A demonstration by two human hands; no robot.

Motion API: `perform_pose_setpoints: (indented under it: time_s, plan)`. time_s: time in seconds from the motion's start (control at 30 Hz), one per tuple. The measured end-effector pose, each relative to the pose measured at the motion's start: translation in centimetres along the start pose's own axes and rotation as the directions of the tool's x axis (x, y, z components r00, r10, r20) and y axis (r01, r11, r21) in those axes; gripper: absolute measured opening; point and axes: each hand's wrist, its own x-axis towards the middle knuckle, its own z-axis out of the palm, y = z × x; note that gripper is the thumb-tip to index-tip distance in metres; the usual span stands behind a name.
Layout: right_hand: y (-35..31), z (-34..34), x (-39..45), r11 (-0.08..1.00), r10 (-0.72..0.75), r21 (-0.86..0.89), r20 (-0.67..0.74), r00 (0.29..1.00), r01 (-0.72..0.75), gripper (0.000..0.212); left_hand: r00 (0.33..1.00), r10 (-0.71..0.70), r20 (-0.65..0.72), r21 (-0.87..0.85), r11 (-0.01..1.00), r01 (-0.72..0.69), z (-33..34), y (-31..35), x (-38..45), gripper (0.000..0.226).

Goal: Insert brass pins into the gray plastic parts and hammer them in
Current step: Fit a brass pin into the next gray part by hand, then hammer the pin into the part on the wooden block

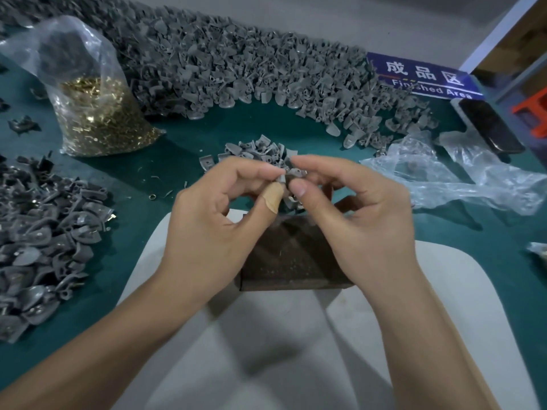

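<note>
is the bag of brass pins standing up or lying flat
Standing up. The clear bag of brass pins sits on its base on the green table, pins filling its lower half, its empty top rising loosely above.

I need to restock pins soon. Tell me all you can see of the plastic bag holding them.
The clear plastic bag stands on the green table at far left, apart from both hands. Its lower half bulges with small brass pins, heaped loosely; the upper part is crumpled, slack and hazy, its mouth gathered but not visibly tied. The big gray parts pile lies right behind it.
</note>
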Motion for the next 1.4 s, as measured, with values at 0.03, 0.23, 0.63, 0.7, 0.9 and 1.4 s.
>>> perform_pose_setpoints:
  time_s: [0.03,0.23,0.63,0.7,0.9,1.4]
  plan:
    - [0.0,-0.1,-0.1,1.000,0.006,-0.024,0.005,1.000,-0.006,0.027,1.000,-0.009,0.001,-0.008,1.000,0.009,0.1,0.1,0.0,0.022]
    - [0.1,-1.6,0.3,0.987,0.121,-0.090,-0.122,0.985,-0.132,0.015,0.996,-0.069,0.061,0.021,0.997,0.068,0.1,0.1,-0.2,0.016]
    - [2.2,-8.0,-6.6,0.382,0.619,-0.722,-0.263,0.740,-0.576,0.023,0.949,0.037,0.314,0.529,0.823,-0.207,0.0,-0.3,-0.3,0.006]
    - [1.9,-8.6,-6.5,0.396,0.637,-0.730,-0.218,0.739,-0.557,0.018,0.945,0.047,0.324,0.560,0.796,-0.231,-0.2,-0.1,-0.2,0.007]
    - [-1.1,-9.2,-5.8,0.608,0.549,-0.578,-0.190,0.814,-0.544,0.016,0.945,0.037,0.325,0.565,0.794,-0.226,0.0,0.3,-0.3,0.009]
    - [-5.8,-5.3,-6.5,0.693,0.376,-0.666,0.009,0.927,-0.275,0.028,0.943,0.001,0.332,0.525,0.831,-0.186,-0.1,0.4,0.0,0.006]
